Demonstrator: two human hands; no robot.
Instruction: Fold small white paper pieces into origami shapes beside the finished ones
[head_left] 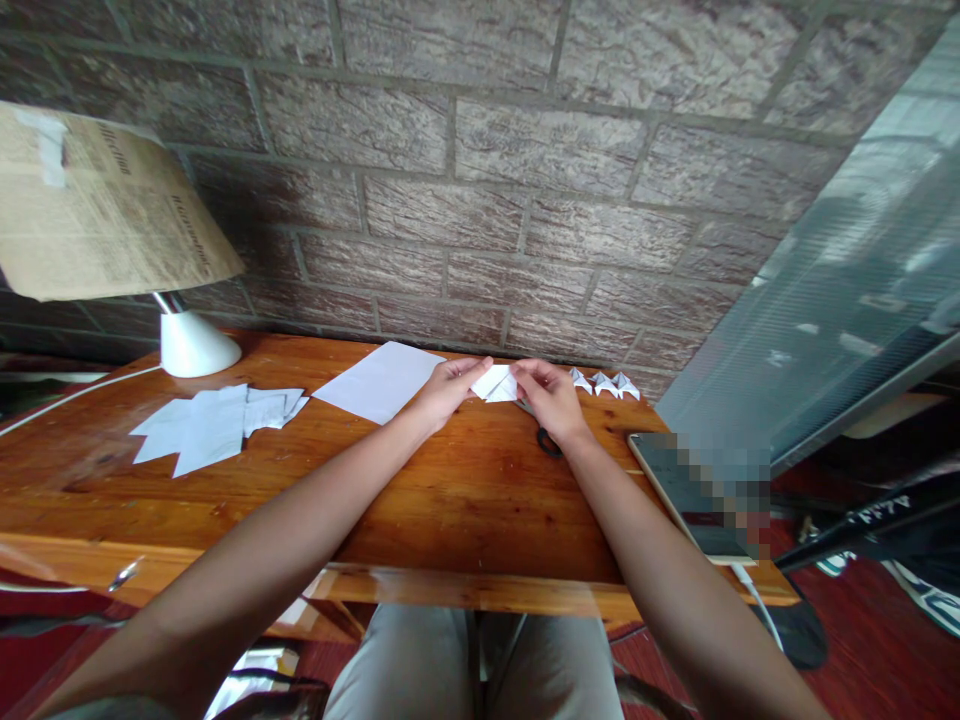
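Observation:
A small folded piece of white paper [496,383] is held above the far part of the wooden desk [465,510]. My left hand [448,388] pinches its left end, thumb on top. At the other end, my right hand [551,395] grips the paper between thumb and fingers. Just left of my left hand lies a flat white sheet [381,382]. Beyond my right hand stand several small folded paper figures [616,386] in a row. Partly under my right hand and wrist is a dark-handled tool [547,442], perhaps scissors; most of it is hidden.
Overlapping loose white papers [214,425] lie on the desk's left side. A lamp [199,342] with a newsprint-like shade stands at the back left. A tablet [694,495] with a white cable lies at the right edge. A brick wall [480,220] rises behind the desk.

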